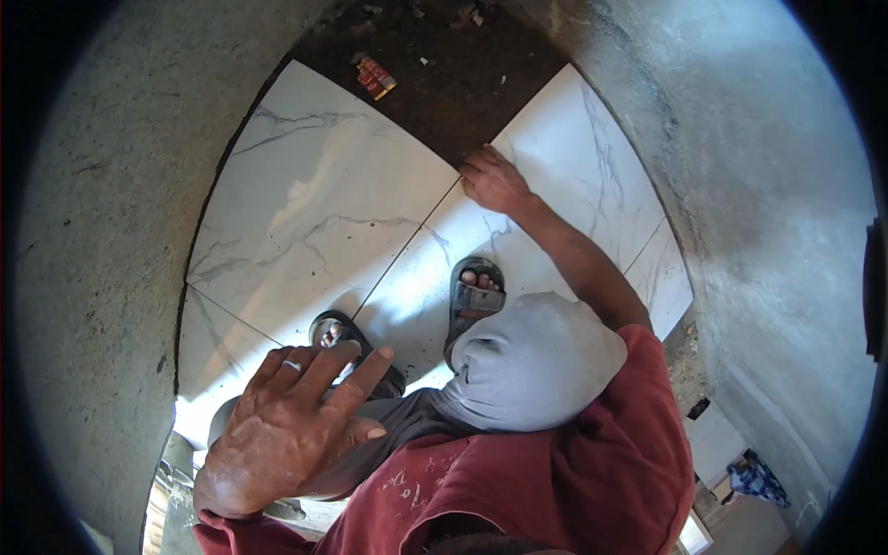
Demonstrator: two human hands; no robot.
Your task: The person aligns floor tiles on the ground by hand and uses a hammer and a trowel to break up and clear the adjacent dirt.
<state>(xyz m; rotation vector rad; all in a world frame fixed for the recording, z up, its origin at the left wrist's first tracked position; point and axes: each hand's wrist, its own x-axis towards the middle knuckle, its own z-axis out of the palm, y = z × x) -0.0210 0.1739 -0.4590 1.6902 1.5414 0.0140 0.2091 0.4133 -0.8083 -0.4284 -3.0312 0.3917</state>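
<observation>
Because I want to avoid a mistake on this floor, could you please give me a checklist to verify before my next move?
1. Right hand at the corner of the white tile, beside the bare floor: ok; grip: cannot tell.
2. Left hand free: ok, nothing seen in it.
3. Bare floor cleared: not ok; a red packet and small scraps lie there.
4. Left sandal and right sandal on tiles, off the bare floor: ok.
5. Tiles level: cannot tell from this view.

Dark floor point(453, 83) carries white tiles point(319, 185) and red packet point(376, 79).
</observation>
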